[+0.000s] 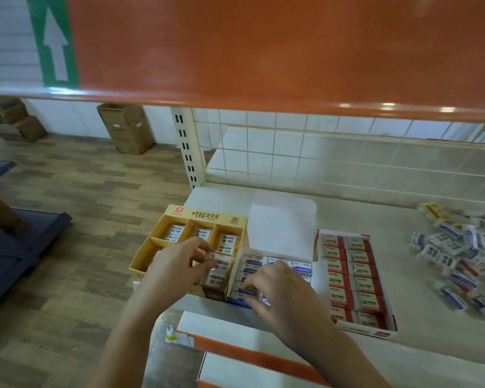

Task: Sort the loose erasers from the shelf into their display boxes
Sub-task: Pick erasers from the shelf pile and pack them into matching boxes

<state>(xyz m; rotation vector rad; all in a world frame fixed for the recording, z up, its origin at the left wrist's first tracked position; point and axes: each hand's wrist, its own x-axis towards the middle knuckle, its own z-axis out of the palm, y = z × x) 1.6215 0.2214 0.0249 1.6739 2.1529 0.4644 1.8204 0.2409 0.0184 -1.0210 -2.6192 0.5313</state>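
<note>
While our left hand (179, 259) pinches a wrapped yellow-label eraser (221, 261) over the yellow compartment box (163, 233), our right hand (275, 287), fingers curled, presses blue-label erasers (301, 268) into the white box (280, 225). We seat each flat, label up; loose erasers (459, 250) wait well apart on the shelf (375, 208).

Upper shelf: an orange shelf edge (263, 105) runs across at 12 o'clock.
Wall: a green sign with a white arrow (53, 43) at 11 o'clock.
Floor: wood-pattern planks (81, 177) at 9 o'clock.
Cartons: an open cardboard box (126, 127) stands against the white wall, two more (11, 119) at 10 o'clock.
Backing: wire grid panel (291, 152) behind the shelf.
</note>
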